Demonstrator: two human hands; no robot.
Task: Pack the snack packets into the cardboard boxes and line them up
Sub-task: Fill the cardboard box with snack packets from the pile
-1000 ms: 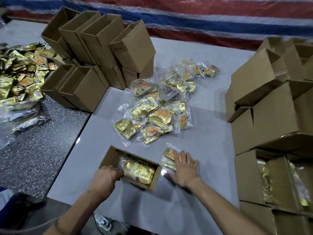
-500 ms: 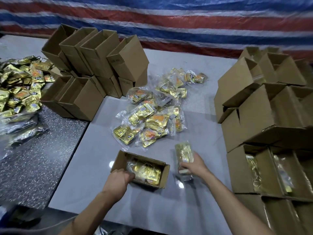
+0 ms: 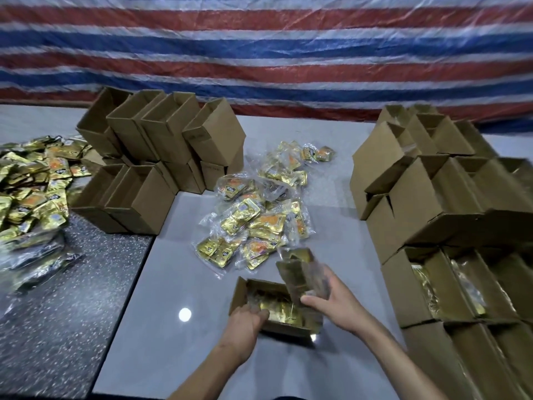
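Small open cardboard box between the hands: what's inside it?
Gold foil snack packets lie inside the brown cardboard box. The right hand holds a clear bag of gold packets over its right end, hiding that part; the left hand grips its near-left edge.

Both bare forearms are reaching forward. My left hand [image 3: 245, 321] is curling over the box [image 3: 291, 331] edge; my right hand [image 3: 331, 303] is gripping a packet [image 3: 298, 272] upright, thumb pointing left.

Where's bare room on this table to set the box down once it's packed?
Bare grey tabletop lies left of the open box, up to the speckled table, and in the strip between the packet pile and the stacked boxes at right. Crowded: the empty boxes far left and the pile itself.
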